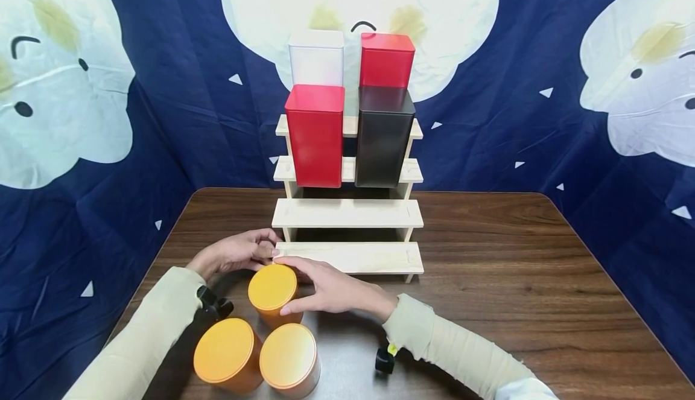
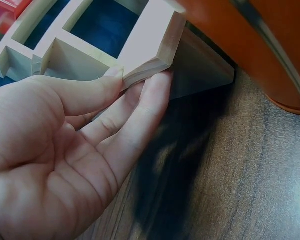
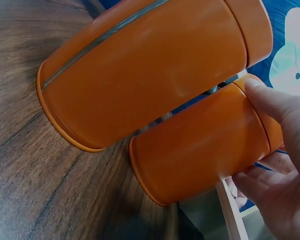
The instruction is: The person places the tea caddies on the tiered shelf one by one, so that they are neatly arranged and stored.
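Note:
A wooden tiered rack (image 1: 347, 213) stands at the middle back of the table. My left hand (image 1: 241, 251) pinches the corner of its lowest board; in the left wrist view the thumb lies on top of the board end (image 2: 152, 47) and the fingers are beneath it. My right hand (image 1: 336, 288) grips an orange round canister (image 1: 272, 287) near its lid, just in front of the rack's left end. In the right wrist view the held canister (image 3: 200, 145) appears upright on the table, thumb on one side and fingers on the other.
Two more orange canisters, one left (image 1: 224, 352) and one right (image 1: 289, 358), stand at the near edge. On the upper tiers are a tall red tin (image 1: 315, 137), a black tin (image 1: 383, 140), a white tin (image 1: 317, 56) and a smaller red tin (image 1: 387, 61). Dark blue cloth hangs behind.

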The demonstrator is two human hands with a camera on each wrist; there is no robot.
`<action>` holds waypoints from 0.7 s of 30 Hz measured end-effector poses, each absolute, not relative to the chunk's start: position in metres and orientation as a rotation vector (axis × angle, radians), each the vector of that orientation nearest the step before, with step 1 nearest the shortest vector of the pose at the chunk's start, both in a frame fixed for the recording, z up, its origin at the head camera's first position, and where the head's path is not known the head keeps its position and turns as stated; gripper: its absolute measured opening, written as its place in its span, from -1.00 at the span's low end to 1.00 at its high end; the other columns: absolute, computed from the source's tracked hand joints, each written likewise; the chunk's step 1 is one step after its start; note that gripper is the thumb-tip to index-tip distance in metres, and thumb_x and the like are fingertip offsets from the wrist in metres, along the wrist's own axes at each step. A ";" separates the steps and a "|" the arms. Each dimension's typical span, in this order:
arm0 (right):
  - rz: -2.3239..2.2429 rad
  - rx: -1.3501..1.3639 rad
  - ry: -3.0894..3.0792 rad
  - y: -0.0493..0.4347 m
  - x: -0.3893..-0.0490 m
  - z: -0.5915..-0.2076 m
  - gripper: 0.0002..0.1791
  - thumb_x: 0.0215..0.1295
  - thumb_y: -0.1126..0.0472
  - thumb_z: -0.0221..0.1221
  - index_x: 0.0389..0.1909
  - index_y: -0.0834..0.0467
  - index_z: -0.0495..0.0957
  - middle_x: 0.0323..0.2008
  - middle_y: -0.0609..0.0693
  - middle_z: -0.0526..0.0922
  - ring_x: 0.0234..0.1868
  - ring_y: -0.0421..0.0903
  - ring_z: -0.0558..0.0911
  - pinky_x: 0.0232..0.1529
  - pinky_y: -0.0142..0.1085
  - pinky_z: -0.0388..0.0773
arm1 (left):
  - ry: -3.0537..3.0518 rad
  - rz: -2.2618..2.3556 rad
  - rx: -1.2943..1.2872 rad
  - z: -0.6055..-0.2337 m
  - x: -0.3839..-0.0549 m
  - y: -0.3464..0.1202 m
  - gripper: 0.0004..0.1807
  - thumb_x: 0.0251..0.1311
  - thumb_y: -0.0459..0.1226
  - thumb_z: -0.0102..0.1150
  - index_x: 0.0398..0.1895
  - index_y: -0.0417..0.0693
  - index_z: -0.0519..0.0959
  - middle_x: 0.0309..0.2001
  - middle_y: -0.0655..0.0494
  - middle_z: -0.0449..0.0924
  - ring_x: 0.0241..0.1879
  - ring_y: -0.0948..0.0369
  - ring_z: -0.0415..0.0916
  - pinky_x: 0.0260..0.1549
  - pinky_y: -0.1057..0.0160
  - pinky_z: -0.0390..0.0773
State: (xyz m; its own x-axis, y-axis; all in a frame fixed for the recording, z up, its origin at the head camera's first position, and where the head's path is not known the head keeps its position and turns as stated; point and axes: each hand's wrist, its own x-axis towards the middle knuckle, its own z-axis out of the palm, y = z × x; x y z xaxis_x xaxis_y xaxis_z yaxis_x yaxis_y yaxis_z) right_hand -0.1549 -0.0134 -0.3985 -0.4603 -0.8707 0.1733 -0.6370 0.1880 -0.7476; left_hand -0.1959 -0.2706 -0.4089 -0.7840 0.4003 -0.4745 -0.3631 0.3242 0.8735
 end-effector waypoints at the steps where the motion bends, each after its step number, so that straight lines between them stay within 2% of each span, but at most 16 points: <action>1: -1.146 -1.438 2.173 -0.014 -0.155 -0.398 -0.10 0.09 -0.07 0.36 0.40 0.00 0.14 0.30 -0.17 0.36 0.30 -0.34 0.32 0.33 -0.37 0.27 | 1.946 1.523 0.037 -0.409 -0.196 -0.271 -0.66 0.31 -0.29 0.10 0.02 -0.21 0.26 -0.28 0.01 0.48 -0.32 0.17 0.53 -0.23 0.19 0.66; 13: -1.189 -1.497 2.125 -0.010 -0.155 -0.393 -0.16 0.08 -0.05 0.37 0.36 -0.05 0.20 0.23 -0.22 0.42 0.24 -0.38 0.38 0.28 -0.42 0.31 | 1.924 1.541 0.037 -0.410 -0.197 -0.270 -0.71 0.33 -0.32 0.07 0.01 -0.20 0.26 -0.29 0.01 0.45 -0.36 0.19 0.53 -0.25 0.20 0.66; 21: -1.314 -1.452 2.046 -0.003 -0.157 -0.380 -0.15 0.08 0.08 0.39 0.38 0.05 0.20 0.27 -0.15 0.40 0.22 -0.32 0.45 0.22 -0.41 0.39 | 1.910 1.543 0.085 -0.410 -0.197 -0.273 -0.71 0.33 -0.34 0.04 0.01 -0.21 0.24 -0.31 0.04 0.49 -0.32 0.17 0.54 -0.24 0.18 0.66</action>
State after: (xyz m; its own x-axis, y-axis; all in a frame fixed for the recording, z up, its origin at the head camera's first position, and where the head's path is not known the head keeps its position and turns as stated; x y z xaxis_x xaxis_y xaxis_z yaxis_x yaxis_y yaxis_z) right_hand -0.1568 -0.0027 -0.3803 -0.4392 -0.8645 0.2444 -0.5821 0.0667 -0.8104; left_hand -0.1966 -0.2727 -0.4104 -0.7727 0.4445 -0.4531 -0.3496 0.2976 0.8884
